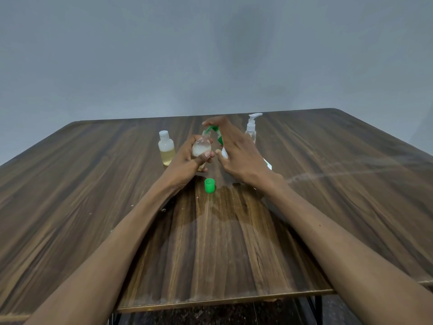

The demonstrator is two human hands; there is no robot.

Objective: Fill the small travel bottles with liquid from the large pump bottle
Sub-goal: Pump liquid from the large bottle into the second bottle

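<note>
Liquid is pumped with the green spout directly over the open neck of the small clear round travel bottle (201,148), gripped upright by the left hand (187,158). Just right, the right hand (236,151) presses the green-topped white pump bottle (221,139). The green cap (209,185) lies nearer.

No text, label, brand, number or sign can be read anywhere. The capped small bottle (166,147), the small bottle (201,148) held in the left hand (187,158), the clear pump bottle (251,127) and the green cap (209,185) all show plain surfaces without legible print.
</note>
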